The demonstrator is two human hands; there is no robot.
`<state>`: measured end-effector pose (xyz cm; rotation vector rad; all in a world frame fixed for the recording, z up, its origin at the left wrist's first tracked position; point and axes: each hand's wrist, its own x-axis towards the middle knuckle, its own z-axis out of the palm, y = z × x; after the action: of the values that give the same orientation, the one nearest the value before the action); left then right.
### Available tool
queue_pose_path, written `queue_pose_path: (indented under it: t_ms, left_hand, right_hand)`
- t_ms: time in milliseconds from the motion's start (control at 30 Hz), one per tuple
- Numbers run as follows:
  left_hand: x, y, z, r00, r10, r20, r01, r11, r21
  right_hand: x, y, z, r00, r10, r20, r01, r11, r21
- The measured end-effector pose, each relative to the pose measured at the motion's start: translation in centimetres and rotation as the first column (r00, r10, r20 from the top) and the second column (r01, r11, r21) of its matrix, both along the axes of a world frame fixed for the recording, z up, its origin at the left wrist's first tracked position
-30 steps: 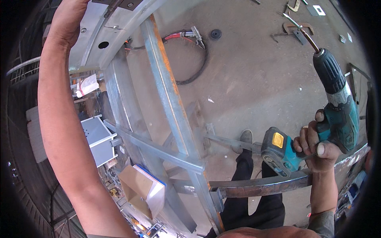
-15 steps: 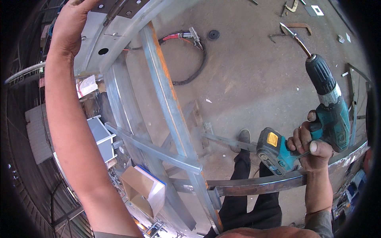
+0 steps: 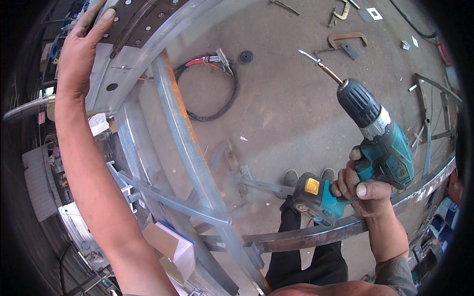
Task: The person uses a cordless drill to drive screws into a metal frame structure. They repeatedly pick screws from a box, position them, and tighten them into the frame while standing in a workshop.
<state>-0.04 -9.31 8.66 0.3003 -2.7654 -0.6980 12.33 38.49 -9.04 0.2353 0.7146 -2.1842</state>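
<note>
My right hand is wrapped round the handle of a teal and black cordless drill. A long bit runs from its chuck up and left, with a pointed, flanged silver piece at its end, probably a screw. The drill hangs over the floor, its tip apart from the metalwork. At the upper left my left hand lies along the edge of a grey metal panel, fingers stretched and thumb apart. The thumb rests by a dark brown hinge with a central barrel and several round holes.
Steel tubes frame the space, with a curved bar across my legs. On the floor lie a coiled cable with a clamp, a black disc and a rusty C-clamp. An open cardboard box stands lower left.
The drill and my right hand have shifted left and slightly down in the picture. More of the hinge shows beside my left hand as the whole view has moved.
</note>
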Motion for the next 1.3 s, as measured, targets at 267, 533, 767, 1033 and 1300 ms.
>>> queue_pose_path:
  t_ms: [267, 533, 767, 1033, 1300]
  left_hand:
    - [0.0, 0.2, -0.1, 1.0, -0.012, -0.017, 0.011, 0.998, -0.064]
    - [0.0, -0.4, -0.4, 0.998, -0.028, -0.053, 0.019, 0.986, -0.165]
    - [0.0, -0.7, -0.5, 0.997, -0.035, -0.069, 0.022, 0.983, -0.18]
    - [0.0, -0.3, -0.9, 0.994, -0.061, -0.091, 0.046, 0.986, -0.158]
    - [0.2, 0.4, -1.3, 0.988, -0.072, -0.137, 0.053, 0.989, -0.135]
  right_hand:
    - [0.1, 0.0, 0.3, 1.0, 0.006, 0.027, -0.007, 0.999, 0.038]
    - [0.1, 0.1, 0.0, 0.999, 0.041, 0.006, -0.041, 0.999, 0.014]
    - [0.2, 0.2, -0.3, 0.999, 0.038, -0.012, -0.039, 0.999, -0.003]
    - [0.4, 0.3, 0.1, 0.996, 0.083, 0.031, -0.083, 0.996, 0.025]
    - [1.1, 0.5, 0.9, 0.995, 0.074, 0.073, -0.081, 0.992, 0.094]
